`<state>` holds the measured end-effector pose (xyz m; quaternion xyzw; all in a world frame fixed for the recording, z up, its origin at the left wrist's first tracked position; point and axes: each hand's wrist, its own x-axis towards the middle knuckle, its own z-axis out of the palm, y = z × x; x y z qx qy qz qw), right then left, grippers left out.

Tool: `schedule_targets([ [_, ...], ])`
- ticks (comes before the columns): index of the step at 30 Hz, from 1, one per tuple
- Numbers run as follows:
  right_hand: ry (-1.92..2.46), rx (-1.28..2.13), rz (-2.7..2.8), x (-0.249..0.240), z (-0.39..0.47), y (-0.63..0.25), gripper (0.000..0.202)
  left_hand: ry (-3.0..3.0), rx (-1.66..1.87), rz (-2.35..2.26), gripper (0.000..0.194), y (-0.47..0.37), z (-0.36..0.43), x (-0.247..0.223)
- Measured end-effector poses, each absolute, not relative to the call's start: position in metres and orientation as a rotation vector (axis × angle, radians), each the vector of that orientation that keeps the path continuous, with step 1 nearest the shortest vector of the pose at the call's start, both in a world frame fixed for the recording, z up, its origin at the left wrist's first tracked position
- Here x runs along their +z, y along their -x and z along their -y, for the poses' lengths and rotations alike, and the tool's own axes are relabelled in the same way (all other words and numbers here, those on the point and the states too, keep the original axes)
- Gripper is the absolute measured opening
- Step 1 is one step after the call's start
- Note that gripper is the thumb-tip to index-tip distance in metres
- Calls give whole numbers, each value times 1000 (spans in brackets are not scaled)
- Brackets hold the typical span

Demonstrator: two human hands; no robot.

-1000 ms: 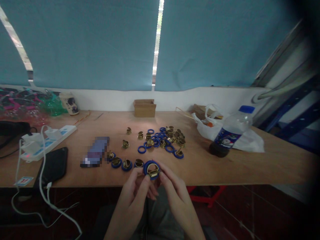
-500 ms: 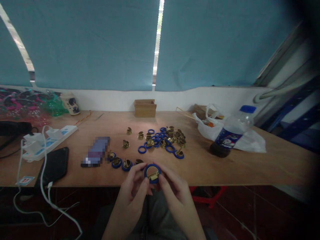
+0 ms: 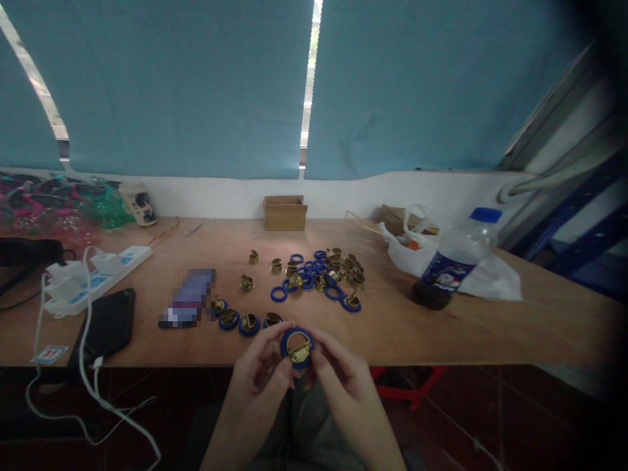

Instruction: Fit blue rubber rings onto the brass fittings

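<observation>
Blue-ringed clip: 1 | held: left hand, right hand | bottle: 1

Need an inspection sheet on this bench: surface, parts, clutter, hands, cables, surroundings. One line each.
Surface: wooden table, parts spread mid-table.
Parts: blue ring with brass-coloured fitting held up near the front edge; at least four ringed fittings in a row beside the phone; loose blue rings and loose fittings beyond, count unclear.
Clutter: phone, bottle of dark liquid, white plastic bag, cardboard box, patterned cup.
Left hand: on the held ring's left side.
Right hand: on its right side.
Cables: white cable from power strip hangs over the front edge.
Surroundings: blue sheeting behind, light showing through a gap.
</observation>
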<state>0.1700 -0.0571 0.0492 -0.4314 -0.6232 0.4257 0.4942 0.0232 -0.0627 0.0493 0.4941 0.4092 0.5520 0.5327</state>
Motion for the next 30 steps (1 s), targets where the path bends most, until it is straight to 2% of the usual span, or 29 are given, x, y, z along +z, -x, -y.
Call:
schedule_targets([
  [15,1119,888,1670,53,60,-171,27,-1352,1214,-1122,26,-12,61,51],
  [30,1146,932,1811,55,60,-175,25,-1320,1103,-1151,19,-3,62,47],
])
